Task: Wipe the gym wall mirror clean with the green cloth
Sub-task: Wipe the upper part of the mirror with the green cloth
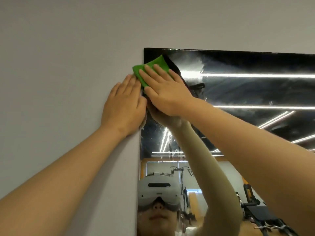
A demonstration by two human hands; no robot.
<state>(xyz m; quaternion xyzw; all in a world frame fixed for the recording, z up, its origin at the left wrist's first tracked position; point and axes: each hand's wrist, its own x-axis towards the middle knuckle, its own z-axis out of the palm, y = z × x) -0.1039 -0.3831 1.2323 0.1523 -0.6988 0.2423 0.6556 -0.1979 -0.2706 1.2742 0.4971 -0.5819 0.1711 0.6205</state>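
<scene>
Right hand point(163, 92), fingers straight, pressing folded green cloth point(150, 68) on glass wall mirror point(238, 92) corner, left hand point(124, 106) flat on grey wall point(68, 65)

A plain pale grey wall point(68, 48) fills the left and top of the view. Seen only in reflection: long white ceiling light strips point(255, 75) against a dark ceiling, a white headset point(158, 188) low down, an exercise bike's handlebars point(179, 168) behind it, a black padded bench point(259, 211) at the lower right, and orange wall panels point(194, 200).
</scene>
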